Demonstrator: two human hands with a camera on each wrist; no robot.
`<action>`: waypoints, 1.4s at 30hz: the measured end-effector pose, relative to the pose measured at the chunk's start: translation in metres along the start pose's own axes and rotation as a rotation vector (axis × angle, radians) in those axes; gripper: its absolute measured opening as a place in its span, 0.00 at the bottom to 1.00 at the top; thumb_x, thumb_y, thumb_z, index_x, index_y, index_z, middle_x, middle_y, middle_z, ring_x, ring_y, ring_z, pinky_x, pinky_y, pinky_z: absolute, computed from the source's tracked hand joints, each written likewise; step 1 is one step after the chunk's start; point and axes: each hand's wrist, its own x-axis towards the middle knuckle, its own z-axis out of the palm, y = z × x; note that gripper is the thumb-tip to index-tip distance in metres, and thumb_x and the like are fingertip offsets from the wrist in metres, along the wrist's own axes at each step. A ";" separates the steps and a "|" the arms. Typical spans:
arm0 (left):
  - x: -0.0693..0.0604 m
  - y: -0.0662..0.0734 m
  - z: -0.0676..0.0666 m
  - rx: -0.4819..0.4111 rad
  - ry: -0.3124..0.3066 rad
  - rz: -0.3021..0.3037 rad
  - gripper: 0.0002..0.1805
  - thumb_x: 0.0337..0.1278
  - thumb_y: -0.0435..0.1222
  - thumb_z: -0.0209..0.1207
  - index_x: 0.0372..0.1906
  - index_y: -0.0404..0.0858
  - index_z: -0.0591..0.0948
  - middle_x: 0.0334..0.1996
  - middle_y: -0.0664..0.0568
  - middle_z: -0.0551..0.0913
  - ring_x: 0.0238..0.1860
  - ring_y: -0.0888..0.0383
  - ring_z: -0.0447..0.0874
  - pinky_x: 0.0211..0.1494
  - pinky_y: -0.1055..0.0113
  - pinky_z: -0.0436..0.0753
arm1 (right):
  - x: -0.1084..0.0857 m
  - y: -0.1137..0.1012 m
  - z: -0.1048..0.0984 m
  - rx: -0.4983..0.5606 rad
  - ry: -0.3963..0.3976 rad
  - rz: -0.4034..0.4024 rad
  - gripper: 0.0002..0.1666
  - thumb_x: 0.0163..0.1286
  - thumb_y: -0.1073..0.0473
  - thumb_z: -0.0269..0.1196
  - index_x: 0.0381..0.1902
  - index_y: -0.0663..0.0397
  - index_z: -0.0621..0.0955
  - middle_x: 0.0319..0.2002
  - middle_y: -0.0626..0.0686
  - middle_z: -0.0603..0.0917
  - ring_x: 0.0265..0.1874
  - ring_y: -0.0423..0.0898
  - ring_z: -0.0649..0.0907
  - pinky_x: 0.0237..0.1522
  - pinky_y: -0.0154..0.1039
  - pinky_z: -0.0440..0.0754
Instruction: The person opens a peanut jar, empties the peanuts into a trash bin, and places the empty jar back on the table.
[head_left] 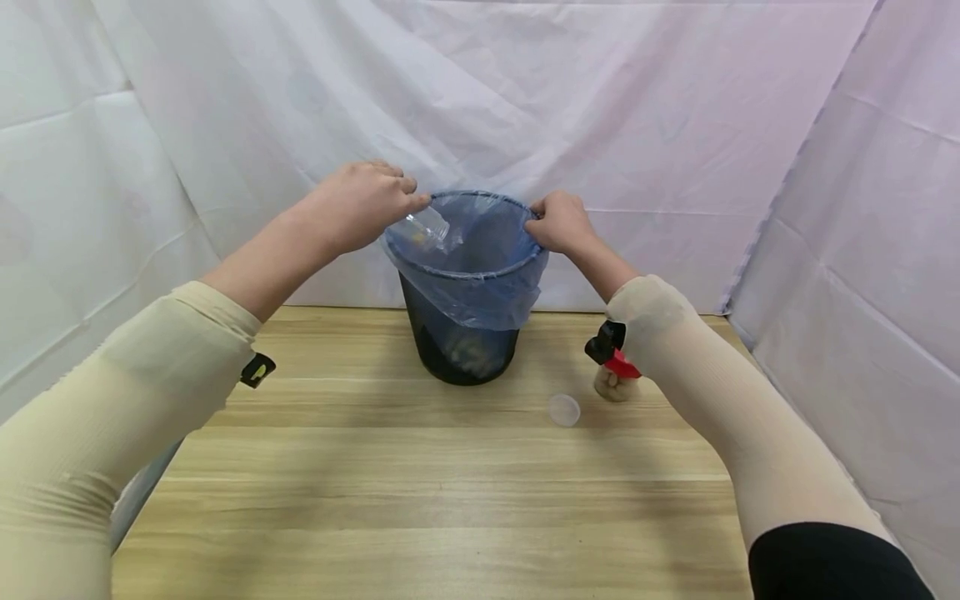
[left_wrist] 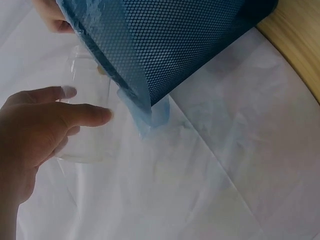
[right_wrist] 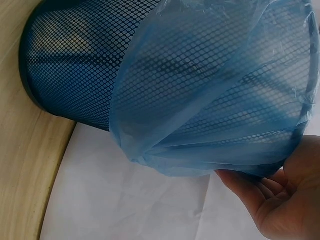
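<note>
A black mesh bin stands on the table, lined with a blue plastic bag folded over its rim. My left hand grips a clear jar, tilted with its mouth over the bin opening; something small and yellowish shows near that mouth. In the left wrist view, the fingers of my left hand lie round the clear jar. My right hand pinches the bin's right rim through the bag. In the right wrist view, my right hand holds the rim from below the picture.
A round translucent lid lies on the wooden table, right of the bin. Near my right forearm stands a small container with pale pieces, partly hidden by a red and black wrist strap. White cloth hangs behind and at both sides.
</note>
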 end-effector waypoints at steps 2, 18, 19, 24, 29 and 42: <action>0.000 0.000 -0.001 -0.022 0.001 0.002 0.31 0.68 0.16 0.60 0.73 0.34 0.79 0.65 0.35 0.84 0.68 0.35 0.82 0.64 0.41 0.86 | 0.000 0.000 0.000 -0.001 -0.001 0.000 0.24 0.75 0.64 0.54 0.18 0.46 0.62 0.17 0.43 0.52 0.18 0.41 0.54 0.29 0.39 0.58; 0.005 0.004 -0.009 -0.121 -0.084 -0.021 0.33 0.64 0.16 0.62 0.73 0.36 0.80 0.64 0.36 0.86 0.55 0.34 0.88 0.47 0.47 0.91 | -0.001 0.001 0.000 -0.007 0.009 -0.026 0.25 0.73 0.66 0.54 0.19 0.45 0.56 0.19 0.44 0.50 0.19 0.41 0.52 0.29 0.39 0.56; 0.004 0.004 -0.009 -0.111 -0.070 -0.018 0.33 0.65 0.16 0.62 0.73 0.36 0.80 0.64 0.36 0.86 0.57 0.35 0.87 0.49 0.46 0.91 | -0.001 0.001 0.000 -0.010 0.007 -0.026 0.25 0.73 0.66 0.54 0.19 0.45 0.56 0.19 0.44 0.50 0.19 0.41 0.52 0.29 0.39 0.56; 0.002 0.003 -0.007 -0.061 -0.022 0.011 0.33 0.66 0.14 0.60 0.73 0.35 0.80 0.65 0.35 0.84 0.68 0.35 0.81 0.63 0.42 0.87 | -0.001 0.000 0.001 -0.009 -0.004 -0.029 0.25 0.74 0.65 0.54 0.19 0.45 0.56 0.19 0.43 0.50 0.19 0.41 0.52 0.29 0.38 0.56; 0.002 0.002 -0.009 -0.142 -0.033 -0.024 0.33 0.67 0.19 0.63 0.76 0.36 0.77 0.71 0.35 0.81 0.67 0.33 0.81 0.58 0.41 0.89 | -0.002 0.000 0.000 -0.008 0.004 -0.023 0.25 0.73 0.66 0.53 0.19 0.45 0.56 0.18 0.43 0.51 0.19 0.41 0.52 0.29 0.38 0.56; 0.000 0.001 -0.005 -0.136 -0.011 -0.035 0.33 0.66 0.17 0.60 0.75 0.36 0.78 0.68 0.34 0.82 0.68 0.35 0.82 0.58 0.40 0.88 | -0.002 0.002 -0.001 -0.008 0.008 -0.024 0.25 0.72 0.66 0.53 0.18 0.45 0.57 0.17 0.43 0.51 0.18 0.40 0.52 0.29 0.38 0.56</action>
